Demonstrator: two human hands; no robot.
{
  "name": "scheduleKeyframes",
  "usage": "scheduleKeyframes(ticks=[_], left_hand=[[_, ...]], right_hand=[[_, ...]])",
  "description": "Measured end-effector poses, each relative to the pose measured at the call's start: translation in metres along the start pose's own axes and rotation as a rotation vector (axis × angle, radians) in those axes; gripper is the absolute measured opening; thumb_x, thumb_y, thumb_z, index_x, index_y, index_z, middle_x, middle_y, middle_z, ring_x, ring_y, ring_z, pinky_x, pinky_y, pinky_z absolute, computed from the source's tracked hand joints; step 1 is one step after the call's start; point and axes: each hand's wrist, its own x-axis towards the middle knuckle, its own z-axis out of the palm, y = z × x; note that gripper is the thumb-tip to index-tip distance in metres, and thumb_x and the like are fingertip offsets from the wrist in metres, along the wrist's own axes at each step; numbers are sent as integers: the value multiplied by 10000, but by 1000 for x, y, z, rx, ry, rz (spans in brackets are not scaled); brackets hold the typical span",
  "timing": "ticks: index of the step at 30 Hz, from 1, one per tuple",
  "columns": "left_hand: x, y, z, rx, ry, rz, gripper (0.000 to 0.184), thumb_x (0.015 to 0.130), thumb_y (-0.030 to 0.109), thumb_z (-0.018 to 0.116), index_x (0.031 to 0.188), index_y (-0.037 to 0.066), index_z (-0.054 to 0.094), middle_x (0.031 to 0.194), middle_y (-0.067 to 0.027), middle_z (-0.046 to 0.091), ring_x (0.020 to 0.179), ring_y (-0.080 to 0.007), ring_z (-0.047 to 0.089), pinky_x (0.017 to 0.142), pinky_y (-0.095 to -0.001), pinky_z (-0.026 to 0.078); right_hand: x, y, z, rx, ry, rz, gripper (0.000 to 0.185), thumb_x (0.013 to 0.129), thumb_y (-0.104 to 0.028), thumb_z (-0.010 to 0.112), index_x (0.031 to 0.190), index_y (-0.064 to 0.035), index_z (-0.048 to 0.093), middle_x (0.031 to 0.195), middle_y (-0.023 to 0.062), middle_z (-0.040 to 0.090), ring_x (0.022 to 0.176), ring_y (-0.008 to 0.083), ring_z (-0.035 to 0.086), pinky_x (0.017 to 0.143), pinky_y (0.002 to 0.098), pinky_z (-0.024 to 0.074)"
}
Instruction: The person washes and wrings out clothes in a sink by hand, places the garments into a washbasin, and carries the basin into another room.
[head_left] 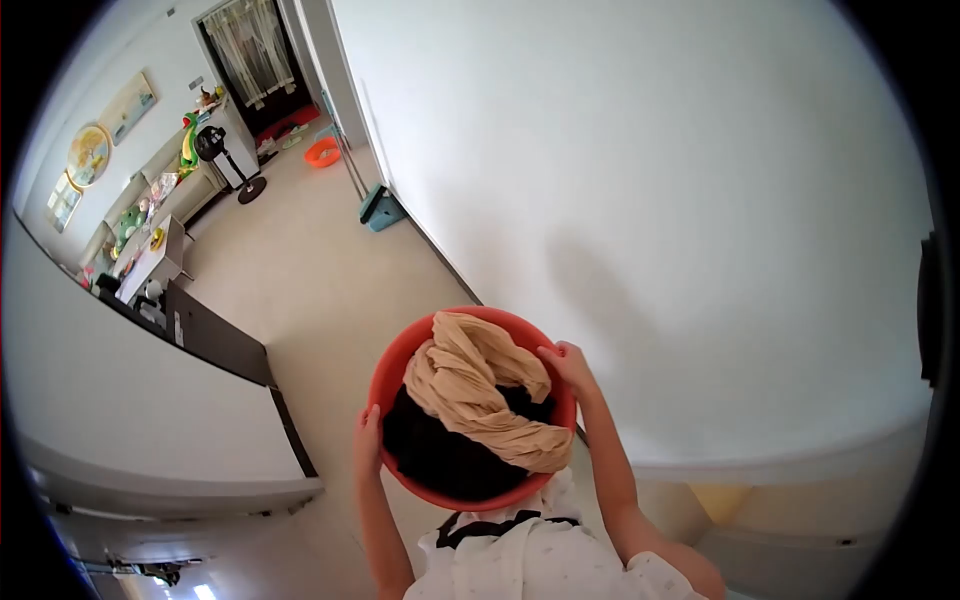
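A red basin (392, 362) is held in front of my body, at the lower middle of the view. Inside it, a tan cloth (465, 385) lies crumpled over black cloth (440, 455). My left hand (369, 436) grips the basin's left side, thumb near the rim and the other fingers hidden beneath. On the right side, my right hand (568, 366) holds the rim, with its fingers partly out of sight under the basin.
A white wall (680, 220) runs along the right. Against its far end stand a broom and a teal dustpan (382, 209). Farther back are an orange basin (322, 152), a black fan (211, 144), a sofa and a low table (150, 262). A dark-edged partition (215, 335) is at left.
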Motion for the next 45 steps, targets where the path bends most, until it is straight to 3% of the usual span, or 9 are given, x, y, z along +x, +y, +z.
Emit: scheduleKeyframes(ticks=[7,10,15,18,25,29,36,41,45], left_hand=[[128,52,67,12,-6,57,193,829,224,481,820,31,489,703,16,461,623,-63,407,548,-197,340],[182,63,89,13,-10,83,188,834,223,478,811,37,491,692,18,454,608,-61,397,535,-192,330],[262,105,73,-112,-11,56,203,840,233,471,825,32,494,718,6,480,631,-64,419,565,-195,354],[323,128,85,-27,31,80,203,843,249,467,827,48,487,648,35,426,565,-37,365,486,-177,298],[467,199,37,18,-15,57,203,843,264,463,784,70,473,598,55,371,522,-29,321,435,-179,249],[529,236,-7,-19,58,170,217,844,267,460,753,69,468,567,52,364,499,-32,315,427,-186,246],[649,302,-55,74,169,81,247,844,281,457,754,52,482,569,41,378,525,-42,326,458,-196,275],[745,364,-92,50,300,143,268,841,274,468,754,22,484,601,30,416,553,-58,365,477,-213,303],[804,410,-125,54,390,172,260,844,275,464,752,34,487,597,39,398,548,-47,345,469,-206,285]], right_hand=[[170,-32,14,-17,10,-19,257,725,-251,625,596,-74,491,565,-44,437,545,46,351,487,210,303],[233,-40,27,141,-31,21,255,732,-238,619,594,-75,479,566,-48,435,547,43,356,493,206,306],[294,-84,75,50,-20,19,252,728,-235,623,599,-69,485,569,-36,443,549,51,372,503,213,324],[358,-89,109,71,-32,25,255,725,-231,627,595,-67,483,567,-31,439,547,57,369,500,221,325],[474,-148,222,46,-46,-13,247,722,-227,626,610,-49,498,580,-29,452,553,58,379,496,215,329],[501,-198,292,127,-86,16,237,735,-240,620,623,-75,491,599,-46,444,544,47,368,497,206,320],[629,-240,417,234,-202,17,217,719,-213,633,652,-38,522,618,-20,489,554,52,400,502,204,344],[725,-276,518,175,-250,58,191,728,-194,625,670,-37,534,624,-15,500,561,56,411,509,206,350],[770,-344,597,278,-306,45,177,738,-196,616,681,-56,524,651,22,544,586,96,502,538,222,414]])
